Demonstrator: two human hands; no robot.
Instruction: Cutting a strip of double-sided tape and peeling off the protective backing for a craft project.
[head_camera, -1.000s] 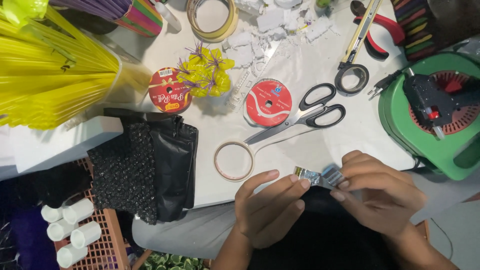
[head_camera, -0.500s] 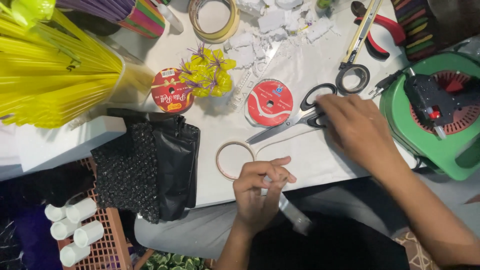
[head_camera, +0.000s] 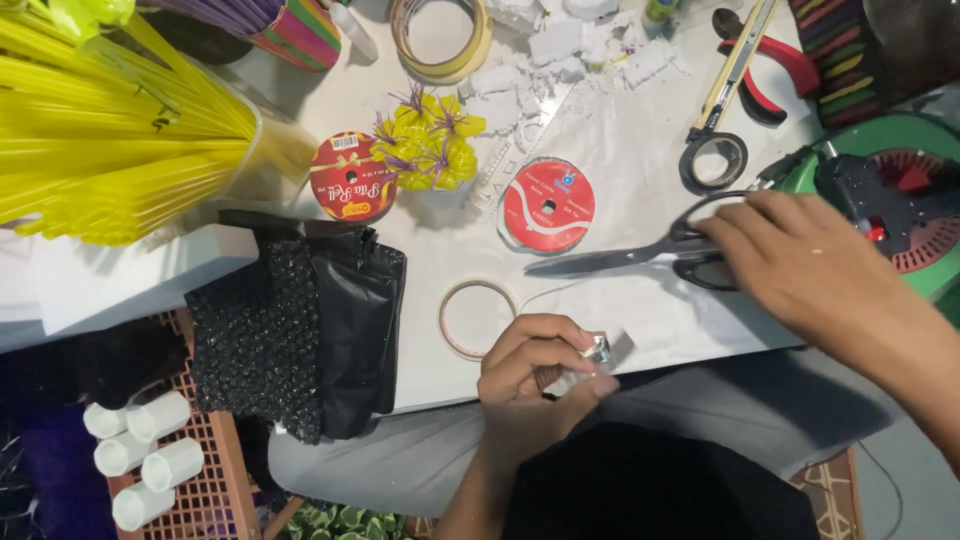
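Cluttered white craft table (head_camera: 620, 130): right hand (head_camera: 800, 265) closed on the black-handled scissors (head_camera: 640, 252), rigid, blades lying on the tabletop, best held by the loops. Left hand (head_camera: 535, 385) pinches a small silvery piece (head_camera: 598, 348) at the table edge, looks light and crushable.

Bright even overhead light, soft shadows, right hand (head_camera: 800, 265) slightly motion-blurred

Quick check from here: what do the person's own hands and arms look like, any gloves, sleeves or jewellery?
Both are bare. The left hand and right hand wear no gloves, and no rings or watch show. The forearms are uncovered as far as the frame shows; no sleeve cuff is visible. Nails are short and unpainted.
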